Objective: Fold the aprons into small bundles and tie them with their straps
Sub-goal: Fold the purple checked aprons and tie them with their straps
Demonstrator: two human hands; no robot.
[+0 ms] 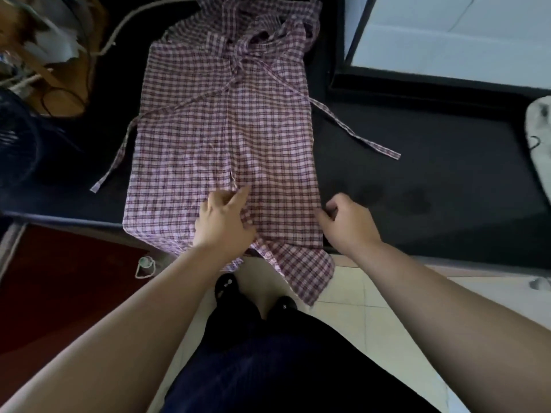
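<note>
A pink and maroon checked apron [220, 138] lies lengthwise on a dark table [417, 174], folded along its middle, its lower hem hanging over the near edge. One strap [354, 132] trails right across the table, another strap [116, 156] runs down the left side. My left hand [223, 219] presses on the cloth near the centre fold, fingers spread. At the apron's right edge, my right hand [343, 222] pinches the fabric with curled fingers.
A white panel in a dark frame [447, 34] lies at the back right. A white object [539, 138] sits at the right edge. Clutter and a rope [131, 22] fill the back left. Below are a red mat [59, 278] and pale floor tiles [372, 308].
</note>
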